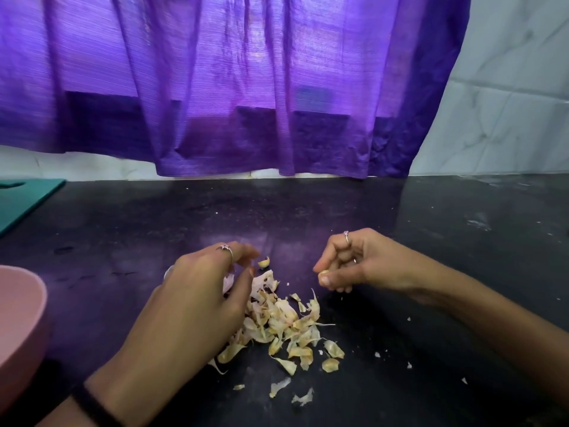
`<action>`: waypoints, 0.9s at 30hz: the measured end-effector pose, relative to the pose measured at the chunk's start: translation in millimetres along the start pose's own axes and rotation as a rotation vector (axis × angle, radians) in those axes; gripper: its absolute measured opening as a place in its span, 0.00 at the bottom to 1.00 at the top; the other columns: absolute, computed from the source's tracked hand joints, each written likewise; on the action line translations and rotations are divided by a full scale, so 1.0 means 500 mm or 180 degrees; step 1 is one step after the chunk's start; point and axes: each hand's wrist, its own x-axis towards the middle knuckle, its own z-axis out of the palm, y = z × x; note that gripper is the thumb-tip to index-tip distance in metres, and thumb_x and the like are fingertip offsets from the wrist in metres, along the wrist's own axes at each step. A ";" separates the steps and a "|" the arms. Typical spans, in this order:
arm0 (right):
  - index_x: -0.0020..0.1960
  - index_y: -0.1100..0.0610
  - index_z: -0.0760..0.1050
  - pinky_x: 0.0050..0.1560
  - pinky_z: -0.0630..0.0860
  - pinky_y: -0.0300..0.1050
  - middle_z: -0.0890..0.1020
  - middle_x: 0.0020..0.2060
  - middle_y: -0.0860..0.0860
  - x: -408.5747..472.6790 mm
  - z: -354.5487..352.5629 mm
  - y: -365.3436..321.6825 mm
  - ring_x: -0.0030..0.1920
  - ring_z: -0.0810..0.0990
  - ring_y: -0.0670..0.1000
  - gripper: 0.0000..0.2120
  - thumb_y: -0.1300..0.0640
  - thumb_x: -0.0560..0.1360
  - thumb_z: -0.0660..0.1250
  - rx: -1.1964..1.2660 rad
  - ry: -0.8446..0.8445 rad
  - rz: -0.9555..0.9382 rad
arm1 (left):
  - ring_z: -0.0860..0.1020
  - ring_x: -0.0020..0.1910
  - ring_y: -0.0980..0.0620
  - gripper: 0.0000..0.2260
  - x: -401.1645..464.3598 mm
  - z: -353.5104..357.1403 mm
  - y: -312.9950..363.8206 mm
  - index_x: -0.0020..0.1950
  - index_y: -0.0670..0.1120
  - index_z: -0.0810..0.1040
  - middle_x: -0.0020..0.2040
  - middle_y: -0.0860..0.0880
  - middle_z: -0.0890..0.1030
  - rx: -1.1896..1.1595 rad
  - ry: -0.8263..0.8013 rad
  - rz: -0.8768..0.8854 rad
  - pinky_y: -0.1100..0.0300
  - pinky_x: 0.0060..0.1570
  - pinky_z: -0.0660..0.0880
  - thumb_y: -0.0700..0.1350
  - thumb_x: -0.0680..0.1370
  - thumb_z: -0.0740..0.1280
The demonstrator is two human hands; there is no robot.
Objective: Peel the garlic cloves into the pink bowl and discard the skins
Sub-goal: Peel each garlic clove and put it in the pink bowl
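Dim and violet-tinted, lit from the far side through a purple curtain (246, 87) — soft sheen on the dark counter (308, 217), slight motion blur throughout, wide-angle bending at the edges.

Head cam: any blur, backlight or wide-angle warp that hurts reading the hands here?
Head view: purple curtain is backlit and tints the dark counter with a purple sheen; left hand fingertips are motion-smeared, so its grip on the skins is unclear; right hand is sharper, pinching a garlic piece; pink bowl is cropped and soft at the edge; counter edge bows slightly.
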 end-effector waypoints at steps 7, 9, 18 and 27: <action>0.47 0.66 0.80 0.36 0.77 0.35 0.82 0.33 0.54 0.003 0.009 -0.024 0.32 0.79 0.46 0.04 0.68 0.73 0.70 0.0015 -0.0331 0.0599 | 0.78 0.49 0.63 0.11 0.000 -0.001 -0.012 0.56 0.55 0.80 0.49 0.62 0.81 -0.0042 -0.0059 -0.0081 0.54 0.48 0.78 0.47 0.76 0.65; 0.50 0.66 0.78 0.36 0.77 0.36 0.82 0.33 0.54 0.005 0.009 -0.033 0.32 0.79 0.47 0.06 0.68 0.73 0.71 -0.0066 -0.0413 0.0671 | 0.78 0.49 0.62 0.11 -0.001 -0.003 -0.013 0.57 0.56 0.80 0.49 0.62 0.80 -0.0042 -0.0071 -0.0080 0.53 0.48 0.79 0.48 0.76 0.64; 0.41 0.61 0.82 0.35 0.75 0.33 0.83 0.33 0.51 0.013 0.011 -0.053 0.32 0.78 0.44 0.03 0.68 0.71 0.73 -0.0215 -0.0617 0.0896 | 0.79 0.47 0.58 0.11 -0.005 -0.005 -0.011 0.57 0.54 0.79 0.47 0.62 0.80 -0.0066 -0.0048 -0.0015 0.51 0.50 0.78 0.47 0.77 0.63; 0.39 0.65 0.78 0.34 0.75 0.33 0.81 0.34 0.55 0.023 -0.041 -0.111 0.32 0.78 0.45 0.08 0.74 0.72 0.65 0.0692 -0.0409 0.0467 | 0.79 0.40 0.60 0.12 -0.008 -0.005 -0.003 0.58 0.56 0.78 0.47 0.63 0.78 -0.0093 -0.0139 -0.0031 0.52 0.44 0.78 0.52 0.77 0.61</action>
